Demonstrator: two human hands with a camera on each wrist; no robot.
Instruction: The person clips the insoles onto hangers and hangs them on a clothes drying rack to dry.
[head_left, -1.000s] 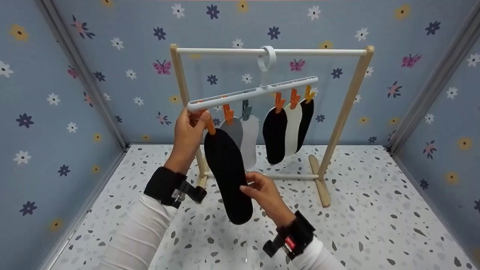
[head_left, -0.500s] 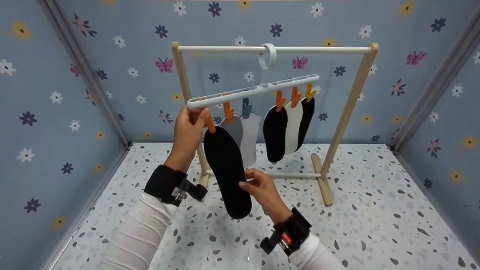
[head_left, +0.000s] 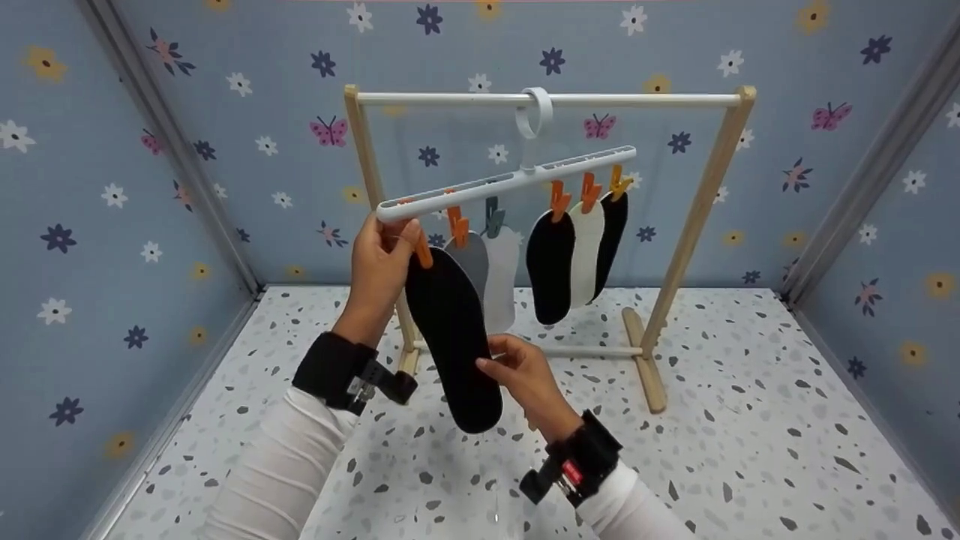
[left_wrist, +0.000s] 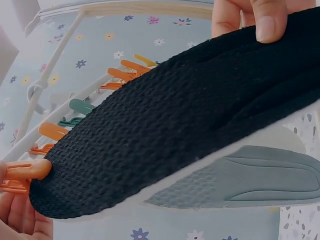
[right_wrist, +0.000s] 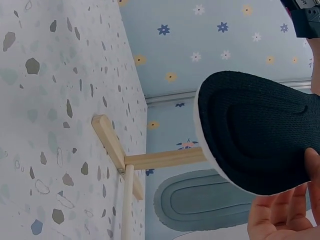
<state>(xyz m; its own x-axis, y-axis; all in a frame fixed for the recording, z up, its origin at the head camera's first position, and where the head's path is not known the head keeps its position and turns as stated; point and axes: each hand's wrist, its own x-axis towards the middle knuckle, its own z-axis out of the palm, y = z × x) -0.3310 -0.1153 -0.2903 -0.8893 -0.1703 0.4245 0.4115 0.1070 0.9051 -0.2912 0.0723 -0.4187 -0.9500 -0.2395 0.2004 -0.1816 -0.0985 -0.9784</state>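
In the head view, my left hand (head_left: pixel 379 262) grips an orange clothespin (head_left: pixel 424 251) at the near left end of a white hanger (head_left: pixel 465 196). The clothespin overlaps the upper end of a black insole (head_left: pixel 454 337), which hangs slightly tilted. My right hand (head_left: pixel 529 375) pinches the insole's right edge low down, thumb on the black face. The left wrist view shows the clothespin (left_wrist: pixel 27 170) over the insole's (left_wrist: pixel 125 140) rounded end; its lower jaw is partly hidden. A pale rim edges the insole (right_wrist: pixel 250 135) in the right wrist view.
Behind hang a grey insole (head_left: pixel 471 259) and a white insole (head_left: pixel 500 277). Further right hang a black insole (head_left: pixel 550 266), a cream insole (head_left: pixel 586 255) and another black insole (head_left: pixel 613 240). The hanger hooks on a wooden rack (head_left: pixel 697 217) standing on a speckled surface (head_left: pixel 750 420).
The black insole has risen slightly, its upper end moving further up at the orange clothespin. My right hand rises with it. My left hand stays on the clothespin. The head view shifts a little.
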